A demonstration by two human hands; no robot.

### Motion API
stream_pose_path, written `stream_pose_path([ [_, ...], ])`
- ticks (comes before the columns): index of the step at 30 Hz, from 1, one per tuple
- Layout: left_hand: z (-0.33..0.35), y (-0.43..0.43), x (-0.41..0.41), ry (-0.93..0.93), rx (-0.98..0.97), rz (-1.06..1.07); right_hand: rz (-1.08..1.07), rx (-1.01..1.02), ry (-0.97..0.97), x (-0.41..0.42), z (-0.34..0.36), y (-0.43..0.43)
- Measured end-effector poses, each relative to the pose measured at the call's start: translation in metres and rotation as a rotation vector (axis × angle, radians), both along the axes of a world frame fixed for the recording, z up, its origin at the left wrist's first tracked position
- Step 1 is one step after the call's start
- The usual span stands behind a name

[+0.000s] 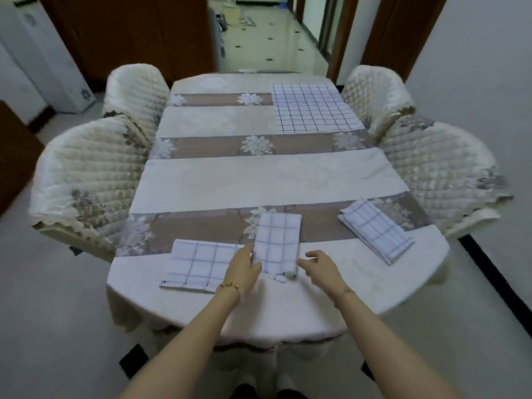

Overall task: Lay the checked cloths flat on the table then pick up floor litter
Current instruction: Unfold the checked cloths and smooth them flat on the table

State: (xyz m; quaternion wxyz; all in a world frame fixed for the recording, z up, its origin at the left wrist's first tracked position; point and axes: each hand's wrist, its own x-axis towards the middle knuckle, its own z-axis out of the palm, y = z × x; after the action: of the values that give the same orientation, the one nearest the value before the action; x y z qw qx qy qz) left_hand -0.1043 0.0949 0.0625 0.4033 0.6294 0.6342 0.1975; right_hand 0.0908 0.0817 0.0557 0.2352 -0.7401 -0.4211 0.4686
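You have four chairs in quilted cream covers: near left (86, 182), far left (135, 87), far right (374, 96), near right (437, 174). A striped floral tablecloth (259, 180) lies between them. A white appliance (43, 67) stands far left, and a tiled hallway (267, 47) opens ahead.

The table (414, 280) is covered by a striped, flowered tablecloth (218, 180). Four checked cloths lie on it. The flat cloth (312, 109) is spread open at the far right corner. Along the near edge, folded, lie the left cloth (198, 264), the middle cloth (277, 240) just beside it, and the right cloth (375, 227), well apart and askew.
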Motion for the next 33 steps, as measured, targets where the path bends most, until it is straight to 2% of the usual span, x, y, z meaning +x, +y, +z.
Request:
stream_pose_path([
  [3,-0.002,0.007,0.006,-0.059,-0.092,0.11,-0.069,-0.009,-0.024,-0.012,-0.011,0.008],
  [6,-0.008,0.009,0.008,-0.053,-0.135,0.184,-0.02,0.001,-0.117,-0.016,-0.012,0.009],
  [9,-0.011,0.007,0.008,-0.062,-0.165,0.232,-0.044,0.002,-0.095,-0.017,-0.011,0.008],
  [16,-0.008,-0.012,0.01,-0.283,-0.171,0.334,-0.124,0.111,0.215,-0.003,0.008,-0.017],
  [19,-0.002,-0.031,0.01,-0.439,-0.188,0.384,-0.145,0.086,0.397,0.003,0.016,-0.034],
  [22,-0.005,-0.047,0.003,-0.535,-0.219,0.435,-0.144,0.043,0.477,0.009,0.014,-0.047],
  [27,-0.025,-0.07,-0.023,-0.364,-0.19,0.432,-0.239,0.032,0.425,0.017,-0.004,-0.051],
  [33,-0.034,-0.076,-0.036,-0.239,-0.202,0.363,-0.07,0.078,0.304,0.014,-0.015,-0.037],
])
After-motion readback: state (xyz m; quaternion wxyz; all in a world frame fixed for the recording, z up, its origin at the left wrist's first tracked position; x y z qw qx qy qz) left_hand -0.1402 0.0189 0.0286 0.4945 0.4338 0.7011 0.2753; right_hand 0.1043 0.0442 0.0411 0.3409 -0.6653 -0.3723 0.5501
